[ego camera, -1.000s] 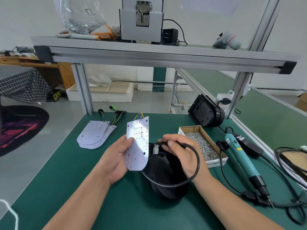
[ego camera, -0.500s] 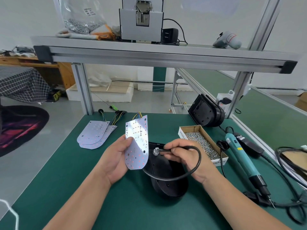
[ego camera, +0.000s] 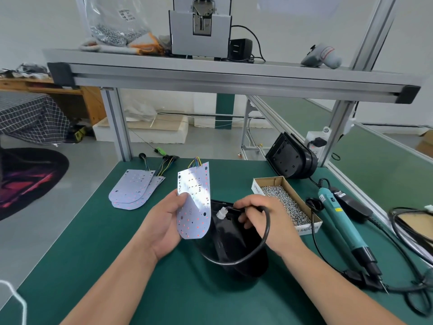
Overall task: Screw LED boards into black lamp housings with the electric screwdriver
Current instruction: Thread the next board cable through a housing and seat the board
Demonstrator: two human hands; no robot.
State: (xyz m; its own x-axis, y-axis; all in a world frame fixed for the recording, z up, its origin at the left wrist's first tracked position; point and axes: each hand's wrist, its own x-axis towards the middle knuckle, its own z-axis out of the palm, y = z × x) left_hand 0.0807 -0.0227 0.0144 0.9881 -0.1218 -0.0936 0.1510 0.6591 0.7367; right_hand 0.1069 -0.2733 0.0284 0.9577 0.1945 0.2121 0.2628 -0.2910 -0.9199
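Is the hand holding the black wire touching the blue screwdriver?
Apart. In the head view the right hand pinches the cable, and the screw box lies between it and the electric screwdriver on the mat.

Bright, even light, soft shadows; sharp centre, wide-angle bending at edges.

Bare L hand [ego camera: 161, 227] & R hand [ego camera: 271, 221], bare forearms
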